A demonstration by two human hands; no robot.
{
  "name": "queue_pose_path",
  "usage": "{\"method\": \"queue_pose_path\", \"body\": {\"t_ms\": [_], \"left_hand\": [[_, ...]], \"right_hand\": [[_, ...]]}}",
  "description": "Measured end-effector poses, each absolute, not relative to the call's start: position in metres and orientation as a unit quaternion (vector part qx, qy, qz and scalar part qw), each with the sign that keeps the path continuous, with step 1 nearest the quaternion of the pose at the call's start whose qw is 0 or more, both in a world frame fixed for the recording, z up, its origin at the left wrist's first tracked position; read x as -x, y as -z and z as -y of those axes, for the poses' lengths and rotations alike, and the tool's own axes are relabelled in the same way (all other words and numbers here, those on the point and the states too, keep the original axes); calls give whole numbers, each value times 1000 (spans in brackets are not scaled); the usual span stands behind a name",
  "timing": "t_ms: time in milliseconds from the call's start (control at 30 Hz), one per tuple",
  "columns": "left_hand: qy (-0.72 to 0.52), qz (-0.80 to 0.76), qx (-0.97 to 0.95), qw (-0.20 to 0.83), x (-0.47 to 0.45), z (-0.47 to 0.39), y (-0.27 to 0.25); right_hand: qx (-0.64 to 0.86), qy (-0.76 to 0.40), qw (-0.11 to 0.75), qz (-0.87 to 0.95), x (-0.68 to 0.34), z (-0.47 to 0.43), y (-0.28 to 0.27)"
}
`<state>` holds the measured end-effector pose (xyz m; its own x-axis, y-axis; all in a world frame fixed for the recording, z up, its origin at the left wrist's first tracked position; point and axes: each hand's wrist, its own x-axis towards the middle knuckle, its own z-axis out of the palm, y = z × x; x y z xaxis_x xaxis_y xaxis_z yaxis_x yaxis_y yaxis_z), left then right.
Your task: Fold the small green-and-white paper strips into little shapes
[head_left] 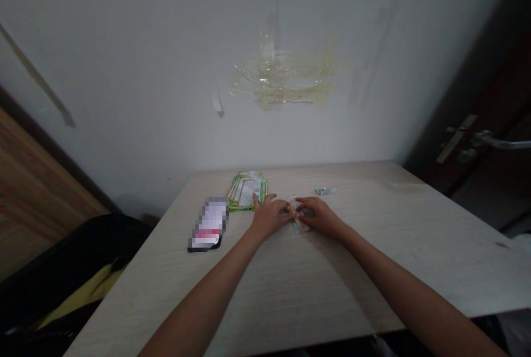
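A small printed packet, pale with coloured markings, lies at the middle of the table between both hands. My left hand pinches its left edge with thumb and forefinger, the other fingers spread outward. On the opposite side, my right hand has its fingers closed on the right part of the same packet. Left of my left hand is a fanned stack of green-and-white printed packets. A small green-and-white scrap lies just beyond my right hand.
A phone with a lit, blurred screen lies left of the hands on the light wooden table. Behind the table rises a wall with yellowed tape. A dark door with a handle stands at the right.
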<state>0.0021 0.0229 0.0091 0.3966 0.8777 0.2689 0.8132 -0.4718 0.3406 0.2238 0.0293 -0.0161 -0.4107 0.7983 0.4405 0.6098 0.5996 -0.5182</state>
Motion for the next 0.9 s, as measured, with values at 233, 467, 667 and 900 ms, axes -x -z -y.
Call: {"method": "queue_pose_path", "body": {"t_ms": [233,467,667,900], "left_hand": [[-206,-514,-830,68,-7,-20,-10],[-176,-510,-839,62,-5,-22,-9],[-169,-499,-848,57,-4,-24,-6],[-166,-506,-845,50,-2,-24,-6]], "right_hand": [[418,-155,337,829,-227,-36,21],[434,-158,350,815,-226,-42,23],[455,-155,343,807,-226,-49,27],[459,-135,343,808,-225,-52,30]]}}
